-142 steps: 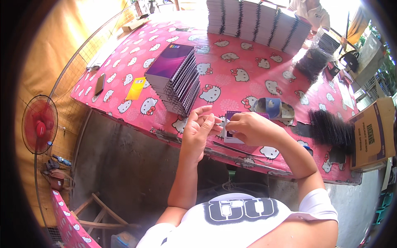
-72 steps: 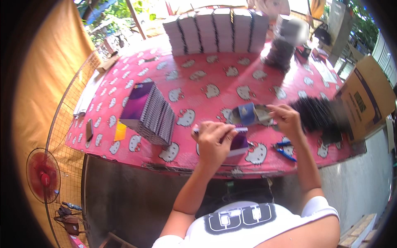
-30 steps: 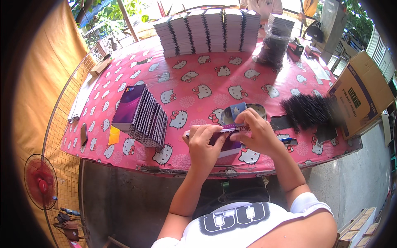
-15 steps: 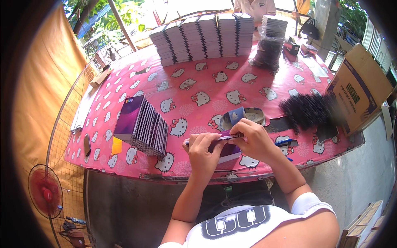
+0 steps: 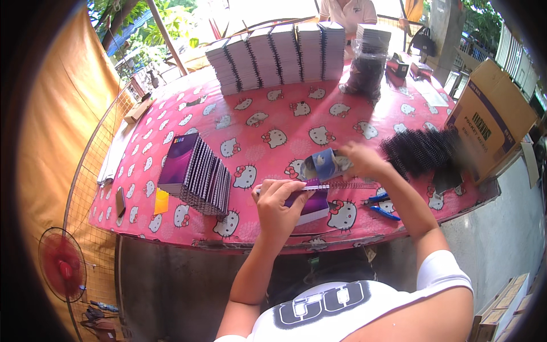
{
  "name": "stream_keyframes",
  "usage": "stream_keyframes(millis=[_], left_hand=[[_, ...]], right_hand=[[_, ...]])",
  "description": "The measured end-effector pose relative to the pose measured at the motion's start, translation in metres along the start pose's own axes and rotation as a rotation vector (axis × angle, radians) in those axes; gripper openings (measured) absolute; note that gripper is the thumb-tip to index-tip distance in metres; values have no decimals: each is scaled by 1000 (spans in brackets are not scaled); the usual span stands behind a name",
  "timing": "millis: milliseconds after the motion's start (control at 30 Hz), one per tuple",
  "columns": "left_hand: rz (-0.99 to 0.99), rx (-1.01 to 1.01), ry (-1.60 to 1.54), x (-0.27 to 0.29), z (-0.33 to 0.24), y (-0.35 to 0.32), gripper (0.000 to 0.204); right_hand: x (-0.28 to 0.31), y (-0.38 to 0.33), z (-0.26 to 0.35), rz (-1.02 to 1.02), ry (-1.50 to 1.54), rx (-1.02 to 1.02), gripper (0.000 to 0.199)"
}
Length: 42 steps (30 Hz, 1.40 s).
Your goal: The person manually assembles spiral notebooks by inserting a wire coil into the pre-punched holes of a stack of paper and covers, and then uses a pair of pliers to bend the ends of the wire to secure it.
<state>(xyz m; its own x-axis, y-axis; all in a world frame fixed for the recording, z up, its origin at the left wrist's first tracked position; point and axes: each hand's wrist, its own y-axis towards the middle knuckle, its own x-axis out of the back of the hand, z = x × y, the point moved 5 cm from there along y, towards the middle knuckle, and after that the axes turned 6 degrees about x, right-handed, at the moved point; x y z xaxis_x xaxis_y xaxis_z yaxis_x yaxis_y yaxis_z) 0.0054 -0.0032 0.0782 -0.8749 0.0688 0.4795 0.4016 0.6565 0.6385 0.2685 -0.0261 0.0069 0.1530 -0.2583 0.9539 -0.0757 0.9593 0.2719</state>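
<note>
My left hand pinches a thin purple notebook on edge above the table. A spiral binding coil runs out to the right from the notebook's edge, its far end loose. Beneath that hand lies a stack of purple-covered pads, partly hidden. My right hand is at a blue, rounded holder with a pale inside; its fingers are blurred, so whether they grip anything is unclear. Blue-handled pliers lie spread below my right forearm.
A block of bound purple notebooks stands on the left. Black coils are heaped at right beside a cardboard box. Tall notebook piles and a plastic-wrapped bundle line the back, where another person is. A phone-like object lies far left.
My right hand has left the notebook and moved up and right to the blue holder. The coil and pliers now show plainly. My left hand keeps its hold.
</note>
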Motion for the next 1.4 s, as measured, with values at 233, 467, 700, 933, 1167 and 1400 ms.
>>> stream_keyframes(millis=[233,467,700,933,1167,1400], left_hand=[[-19,-28,71,-11,5,2,29],[103,180,-38,-19,19,6,40],[-19,161,-40,0,27,8,39],[2,489,-475,-3,55,-5,33],[-66,552,-877,-3,72,-18,40],[-1,572,-959,-6,80,-22,30]], right_hand=[[25,1,0,-419,676,-70,44],[54,5,25,-120,1175,-39,44],[54,19,38,-101,1281,-107,46],[45,27,54,-59,1671,-49,48],[40,49,65,47,960,-11,48],[6,18,19,-2,19,-310,49]])
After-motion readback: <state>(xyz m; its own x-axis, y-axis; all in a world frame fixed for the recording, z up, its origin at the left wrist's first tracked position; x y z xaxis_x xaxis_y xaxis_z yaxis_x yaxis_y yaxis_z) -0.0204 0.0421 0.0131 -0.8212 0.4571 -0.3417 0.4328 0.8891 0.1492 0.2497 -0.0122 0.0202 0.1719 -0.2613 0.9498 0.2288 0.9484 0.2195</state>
